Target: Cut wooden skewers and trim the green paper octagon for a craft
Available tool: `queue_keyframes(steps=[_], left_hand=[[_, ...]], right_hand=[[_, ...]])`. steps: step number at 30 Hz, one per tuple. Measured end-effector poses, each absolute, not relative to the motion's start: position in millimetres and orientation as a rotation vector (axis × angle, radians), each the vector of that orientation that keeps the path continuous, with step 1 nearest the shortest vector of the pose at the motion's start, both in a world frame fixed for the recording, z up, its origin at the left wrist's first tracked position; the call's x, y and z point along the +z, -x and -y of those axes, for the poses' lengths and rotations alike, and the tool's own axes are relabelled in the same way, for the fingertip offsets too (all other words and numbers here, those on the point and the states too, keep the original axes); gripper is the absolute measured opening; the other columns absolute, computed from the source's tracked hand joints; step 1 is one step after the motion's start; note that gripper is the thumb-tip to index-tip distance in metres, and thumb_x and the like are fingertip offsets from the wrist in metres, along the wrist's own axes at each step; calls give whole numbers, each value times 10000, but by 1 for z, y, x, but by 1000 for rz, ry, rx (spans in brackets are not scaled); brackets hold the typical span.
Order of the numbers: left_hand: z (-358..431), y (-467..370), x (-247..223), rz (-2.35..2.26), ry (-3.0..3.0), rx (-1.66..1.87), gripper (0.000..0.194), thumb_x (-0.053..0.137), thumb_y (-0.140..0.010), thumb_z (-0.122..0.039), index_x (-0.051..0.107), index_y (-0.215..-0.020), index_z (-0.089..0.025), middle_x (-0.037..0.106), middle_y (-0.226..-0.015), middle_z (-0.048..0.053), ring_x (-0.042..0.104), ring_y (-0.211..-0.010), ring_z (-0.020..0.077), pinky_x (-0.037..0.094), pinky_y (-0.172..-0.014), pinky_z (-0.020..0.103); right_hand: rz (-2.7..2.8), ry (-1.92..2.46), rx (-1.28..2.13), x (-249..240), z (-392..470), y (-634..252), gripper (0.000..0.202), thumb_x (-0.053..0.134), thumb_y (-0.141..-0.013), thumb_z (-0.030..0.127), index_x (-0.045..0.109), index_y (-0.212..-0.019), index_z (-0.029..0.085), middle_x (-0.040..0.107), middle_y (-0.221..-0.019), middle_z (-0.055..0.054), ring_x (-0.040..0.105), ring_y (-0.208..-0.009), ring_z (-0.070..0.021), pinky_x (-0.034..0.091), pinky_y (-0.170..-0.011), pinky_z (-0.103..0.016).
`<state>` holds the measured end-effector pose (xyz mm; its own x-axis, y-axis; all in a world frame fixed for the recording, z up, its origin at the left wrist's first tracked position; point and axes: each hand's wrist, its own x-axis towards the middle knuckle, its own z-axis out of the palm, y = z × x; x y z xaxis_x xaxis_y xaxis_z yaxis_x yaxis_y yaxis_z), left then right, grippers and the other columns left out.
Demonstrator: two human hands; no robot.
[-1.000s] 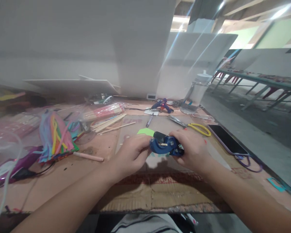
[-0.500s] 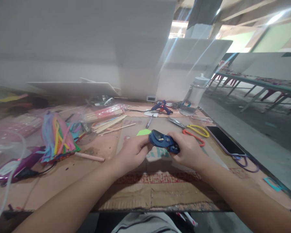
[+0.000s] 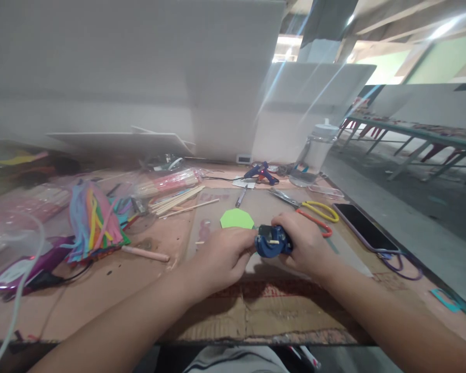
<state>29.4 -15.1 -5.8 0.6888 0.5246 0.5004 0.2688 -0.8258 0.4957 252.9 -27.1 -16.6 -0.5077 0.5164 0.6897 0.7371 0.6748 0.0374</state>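
- A blue hand cutter, one only, sits just to the near right of the lime-green polygon cutout, tilted between two bare hands.
- The right hand has its fingers wrapped closed around the cutter's handles.
- The left hand, on the near side of the cutout, brings its thumb and index finger close together at the cutter's head; whether they grip anything cannot be told.
- One short wooden stick shows across the cutter's jaws, right of the left fingertips.
- Just beyond the cutout on the surface: one pen and, farther back, one glue gun.
- Right of the cutout: one pair of scissors with yellow and orange handles, then one smartphone.
- Left of the cutout: one pinkish rod and a bunch of colorful pipe cleaners, too tangled to count.
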Motion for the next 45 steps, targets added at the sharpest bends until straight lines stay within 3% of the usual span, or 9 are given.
queue_keyframes(steps=[14,17,19,21,23,26,32,42,45], left_hand=[[9,-36,-21,-806,-2350,904,183,454,-870,-108,574,-753,-182,617,-675,16,560,-646,168,381,-606,251],[6,-38,-23,-861,-2309,908,188,462,-935,-174,625,-841,-179,676,-773,43,608,-722,192,423,-653,277],[4,-40,-23,-893,-2167,929,171,568,-936,-276,646,-1052,-178,705,-864,51,637,-776,204,468,-689,290],[3,-40,-23,-860,-1979,951,523,734,-848,-372,563,-1307,-191,714,-942,45,655,-809,201,509,-723,294],[1,-41,-21,-766,-1877,975,719,824,-768,-417,522,-1387,-214,716,-1016,45,667,-873,200,528,-791,300],[0,-41,-19,-638,-1864,1033,522,818,-783,-416,638,-1226,-204,713,-1071,54,657,-968,204,510,-875,299],[0,-30,-12,-655,-1831,1038,487,803,-795,-427,631,-1197,-213,662,-947,27,607,-782,154,493,-688,241],[6,-14,-3,-675,-2138,1062,566,732,-842,-537,591,-1302,-240,723,-1019,55,660,-897,214,521,-755,290],[-5,-13,-10,-814,-2274,1055,330,552,-985,-435,636,-1202,-202,726,-989,58,654,-871,202,496,-768,307]], right_hand=[[2236,1122,-231,-22,19,-256,247,570,-674,164,579,-919,200,704,-749,-39,628,-643,-194,402,-591,-275],[2227,1175,-223,-25,17,-256,180,590,-709,182,572,-887,207,686,-714,-27,614,-612,-188,374,-563,-271],[2212,1203,-237,-26,18,-253,134,603,-748,203,563,-876,211,675,-709,-23,608,-601,-184,365,-560,-273],[2192,1235,-260,-27,20,-250,146,634,-775,247,564,-899,211,673,-726,-28,617,-621,-193,375,-578,-281],[2182,1251,-271,-28,22,-245,212,671,-789,306,570,-948,209,680,-756,-39,638,-665,-212,398,-607,-294],[2189,1203,-247,-26,24,-241,275,684,-803,323,571,-1022,201,697,-832,-62,655,-734,-233,432,-645,-313],[2127,1140,-248,-25,12,-252,369,609,-722,151,554,-1085,197,683,-968,-90,652,-870,-256,489,-746,-354],[2086,1173,-330,-25,12,-267,272,577,-633,153,566,-896,217,634,-714,-14,586,-636,-188,404,-586,-277],[2037,1306,-204,-27,6,-273,209,584,-651,155,580,-850,219,636,-688,-4,569,-591,-180,382,-548,-274]])
